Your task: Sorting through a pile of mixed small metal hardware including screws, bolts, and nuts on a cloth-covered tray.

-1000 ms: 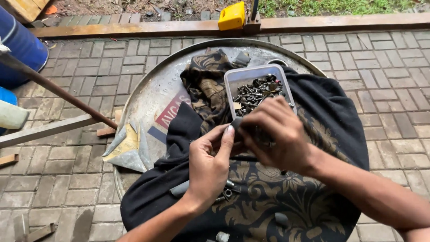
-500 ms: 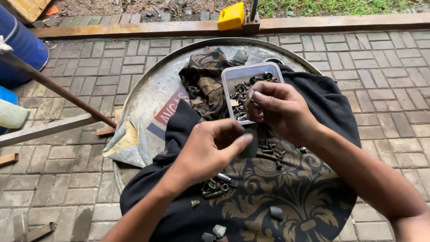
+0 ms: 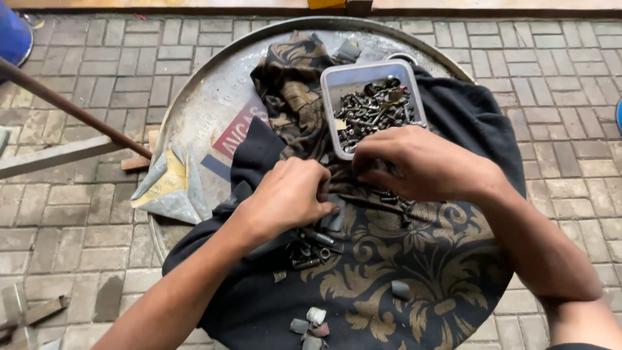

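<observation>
My left hand [image 3: 291, 194] and my right hand [image 3: 421, 162] are both down on a black cloth with a gold pattern [image 3: 421, 272], fingertips close together. Their fingers are curled over loose bolts [image 3: 311, 249] and a long dark bolt [image 3: 372, 203] lying on the cloth. What the fingers pinch is hidden under the knuckles. Just beyond my right hand stands a clear plastic tub [image 3: 340, 81] full of dark bolts and nuts [image 3: 376, 110]. The cloth is spread over a round metal disc [image 3: 207, 110].
Several small grey and pale pieces [image 3: 311, 321] lie at the cloth's near edge. A folded metal scrap [image 3: 165, 188] sits at the disc's left rim. A rusty rod [image 3: 71, 107] and a grey bar [image 3: 52, 155] cross the brick paving on the left. A blue drum [image 3: 13, 35] stands far left.
Both hands have dropped from in front of the tub down onto the cloth. The camera has moved closer, so the tub and disc look larger.
</observation>
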